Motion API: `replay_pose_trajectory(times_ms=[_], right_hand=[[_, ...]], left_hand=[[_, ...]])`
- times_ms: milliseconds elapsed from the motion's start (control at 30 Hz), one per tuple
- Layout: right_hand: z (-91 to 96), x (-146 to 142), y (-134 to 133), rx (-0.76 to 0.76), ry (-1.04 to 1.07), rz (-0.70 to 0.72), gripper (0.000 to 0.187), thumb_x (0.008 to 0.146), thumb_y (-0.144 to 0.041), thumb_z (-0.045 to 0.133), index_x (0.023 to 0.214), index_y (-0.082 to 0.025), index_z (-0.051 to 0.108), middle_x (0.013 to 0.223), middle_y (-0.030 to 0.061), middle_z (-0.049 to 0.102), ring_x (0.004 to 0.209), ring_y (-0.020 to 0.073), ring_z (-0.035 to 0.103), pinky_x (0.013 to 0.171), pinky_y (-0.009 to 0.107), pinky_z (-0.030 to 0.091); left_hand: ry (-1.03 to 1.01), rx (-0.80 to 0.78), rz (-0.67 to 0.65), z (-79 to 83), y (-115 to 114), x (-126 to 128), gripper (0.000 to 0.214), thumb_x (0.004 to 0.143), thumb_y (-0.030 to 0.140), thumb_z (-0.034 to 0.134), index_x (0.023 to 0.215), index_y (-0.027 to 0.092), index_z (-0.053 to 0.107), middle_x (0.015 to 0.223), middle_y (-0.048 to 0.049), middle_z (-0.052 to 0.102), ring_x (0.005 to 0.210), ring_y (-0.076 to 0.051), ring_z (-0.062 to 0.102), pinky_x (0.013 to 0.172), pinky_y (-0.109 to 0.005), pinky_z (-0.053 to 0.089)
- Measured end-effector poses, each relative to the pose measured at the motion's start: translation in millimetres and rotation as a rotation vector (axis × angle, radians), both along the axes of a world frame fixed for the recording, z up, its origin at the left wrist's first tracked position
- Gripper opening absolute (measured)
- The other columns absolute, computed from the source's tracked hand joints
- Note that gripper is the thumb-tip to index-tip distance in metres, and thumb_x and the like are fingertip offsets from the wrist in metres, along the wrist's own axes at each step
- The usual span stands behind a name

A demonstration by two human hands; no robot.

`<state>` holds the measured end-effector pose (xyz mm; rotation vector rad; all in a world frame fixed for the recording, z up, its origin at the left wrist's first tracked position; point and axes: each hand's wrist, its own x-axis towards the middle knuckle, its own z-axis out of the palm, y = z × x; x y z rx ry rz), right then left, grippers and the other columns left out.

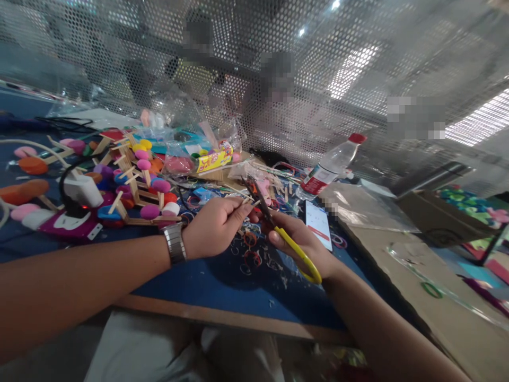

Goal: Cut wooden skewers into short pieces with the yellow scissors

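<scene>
1. Yellow-handled scissors (296, 252) sit in the right hand (306, 241), just right of the scene's middle and above the blue tabletop (207, 281). The grip is clamped around the handle loops, and the dark blades point far and left.
2. The left hand (217, 225) is just left of the blades, its grip pinched together on a thin wooden stick (249, 203). The stick's free end reaches the blades; blur hides whether it touches them or lies just beside them.
3. A metal wristwatch (175, 243) circles the left wrist.
4. Loose rubber bands (251, 258) and small pale scraps lie scattered on the tabletop beneath the 2 hands.
5. A phone (318, 224) with a lit screen lies flat just beyond the right hand. A clear bottle (332, 165) with a red cap lies tilted a little farther off.
6. At far left, a frame of sticks (133, 188) carrying pink, yellow and purple pads stands beside a white plug block (81, 190).
7. A perforated metal screen (238, 69) closes the far side, and a cardboard box (437, 220) sits at the right.
</scene>
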<state>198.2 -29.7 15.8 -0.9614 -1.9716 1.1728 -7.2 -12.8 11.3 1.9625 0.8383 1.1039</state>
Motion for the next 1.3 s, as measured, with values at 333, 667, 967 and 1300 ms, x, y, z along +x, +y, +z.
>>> replay_pose_trajectory(times_ms=[333, 667, 967, 1300], right_hand=[[1.5, -2.6, -4.2, 0.069, -0.117, -0.110, 0.057, 0.087, -0.063, 0.058, 0.112, -0.013, 0.067, 0.074, 0.0019, 0.056, 0.061, 0.0131, 0.046, 0.055, 0.026, 0.041], [-6.4, -2.6, -7.3, 0.207, -0.312, -0.274, 0.039, 0.088, -0.046, 0.060, 0.110, -0.015, 0.067, 0.064, -0.0014, 0.052, 0.054, 0.0129, 0.044, 0.051, 0.025, 0.038], [-3.0, -2.9, -6.9, 0.653, -0.278, -0.367, 0.025, 0.082, -0.029, 0.062, 0.102, -0.015, 0.066, 0.066, -0.0010, 0.053, 0.053, 0.0122, 0.044, 0.050, 0.024, 0.040], [-6.0, 5.0, -8.7, 0.492, -0.300, -0.309, 0.031, 0.075, -0.019, 0.059, 0.102, -0.014, 0.072, 0.070, 0.0029, 0.063, 0.057, 0.0144, 0.051, 0.055, 0.026, 0.044]], left_hand=[[-0.015, 0.026, -0.001, 0.0, 0.8, 0.4, 0.034, 0.100, 0.027, 0.042, 0.081, 0.014, 0.067, 0.060, 0.0016, 0.057, 0.061, -0.012, 0.054, 0.065, -0.024, 0.042], [0.023, 0.070, 0.009, -0.9, 0.2, -0.1, 0.033, 0.101, 0.027, 0.041, 0.082, 0.015, 0.065, 0.060, 0.0026, 0.055, 0.058, -0.012, 0.051, 0.063, -0.024, 0.042], [-0.012, 0.343, -0.022, -2.8, 0.0, -1.9, 0.026, 0.101, 0.022, 0.042, 0.084, 0.016, 0.061, 0.074, -0.0022, 0.063, 0.067, -0.013, 0.057, 0.065, -0.024, 0.046], [0.045, 0.338, -0.063, 0.8, -2.8, -3.7, 0.026, 0.101, 0.023, 0.039, 0.083, 0.018, 0.057, 0.073, -0.0015, 0.060, 0.066, -0.013, 0.054, 0.064, -0.024, 0.043]])
